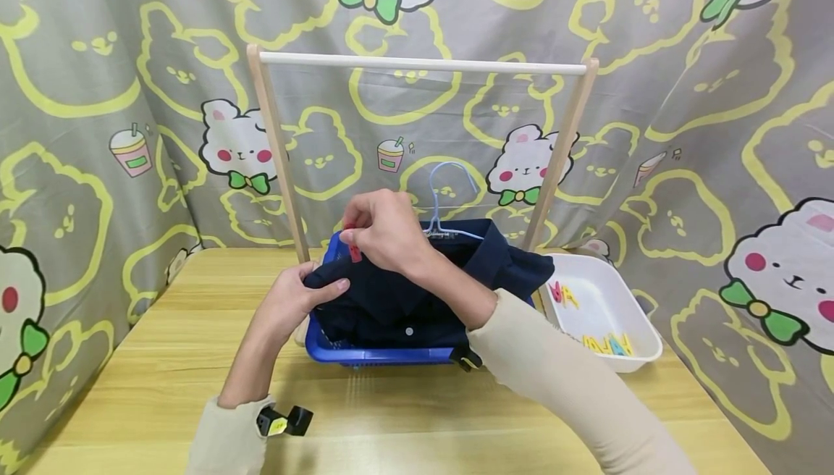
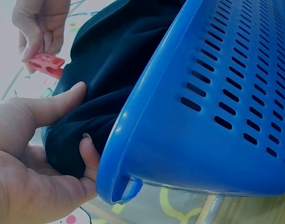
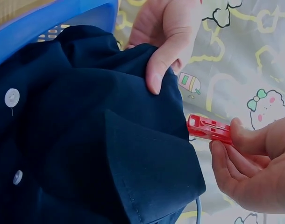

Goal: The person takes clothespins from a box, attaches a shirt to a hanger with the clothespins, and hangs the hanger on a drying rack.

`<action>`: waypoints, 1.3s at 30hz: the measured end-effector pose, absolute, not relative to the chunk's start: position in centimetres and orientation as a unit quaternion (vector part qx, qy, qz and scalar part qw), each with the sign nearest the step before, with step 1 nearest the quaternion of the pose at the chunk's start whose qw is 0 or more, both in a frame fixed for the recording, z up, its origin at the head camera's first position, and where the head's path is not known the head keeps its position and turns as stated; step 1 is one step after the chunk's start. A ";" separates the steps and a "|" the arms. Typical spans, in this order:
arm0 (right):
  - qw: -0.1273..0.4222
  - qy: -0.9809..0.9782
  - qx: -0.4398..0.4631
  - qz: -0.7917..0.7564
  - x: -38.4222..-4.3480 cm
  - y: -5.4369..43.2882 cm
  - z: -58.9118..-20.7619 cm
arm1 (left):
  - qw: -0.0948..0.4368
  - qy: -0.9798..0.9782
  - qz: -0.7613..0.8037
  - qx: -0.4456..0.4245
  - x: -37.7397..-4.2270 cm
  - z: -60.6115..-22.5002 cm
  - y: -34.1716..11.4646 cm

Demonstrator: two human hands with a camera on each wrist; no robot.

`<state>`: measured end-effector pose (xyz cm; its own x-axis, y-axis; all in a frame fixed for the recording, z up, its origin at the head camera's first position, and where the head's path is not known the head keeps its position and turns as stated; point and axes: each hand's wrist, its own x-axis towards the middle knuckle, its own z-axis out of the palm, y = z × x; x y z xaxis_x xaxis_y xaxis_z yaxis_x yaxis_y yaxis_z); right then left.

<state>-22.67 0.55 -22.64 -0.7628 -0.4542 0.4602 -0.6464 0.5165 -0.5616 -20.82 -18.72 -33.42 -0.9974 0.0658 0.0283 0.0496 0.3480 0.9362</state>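
Observation:
A dark navy shirt point(image 1: 404, 308) with white buttons lies bunched over a blue basket point(image 1: 391, 354), its collar around a light blue hanger point(image 1: 436, 200). My left hand point(image 1: 289, 297) grips the shirt's shoulder near the basket's left end, thumb on top of the cloth. Between the thumb and fingers of my right hand point(image 1: 387, 232) is a red clothespin point(image 3: 210, 129). In the right wrist view its tip meets the shirt's edge beside the collar point(image 3: 152, 163); whether it bites the cloth or the hanger beneath, I cannot tell.
A white tray point(image 1: 641, 316) with several coloured clothespins point(image 1: 615, 345) stands right of the basket. Behind and around it rises a wooden rack point(image 1: 276, 149) with a white crossbar point(image 1: 423, 64). A patterned curtain point(image 1: 85, 192) hangs behind the wooden table point(image 1: 163, 388).

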 end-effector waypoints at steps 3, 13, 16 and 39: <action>0.136 -0.860 0.321 0.371 -22.7 0.6 -22.8 | 0.008 0.821 0.570 0.035 -20.8 -33.4 -18.7; 0.150 -0.858 0.323 0.369 -23.1 0.7 -23.5 | 0.011 0.817 0.576 0.034 -20.8 -33.5 -18.7; 0.149 -0.862 0.317 0.366 -23.1 0.7 -23.6 | 0.011 0.818 0.574 0.033 -20.9 -33.5 -18.6; 0.111 -0.871 0.296 0.375 -23.2 1.0 -24.3 | 0.012 0.820 0.571 0.037 -20.8 -33.4 -18.5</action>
<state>-23.19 1.00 -24.29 -0.8005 -0.4316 0.4158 -0.5987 0.5437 -0.5882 -20.78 -18.53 -33.40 -0.9969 0.0748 0.0235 0.0480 0.3452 0.9373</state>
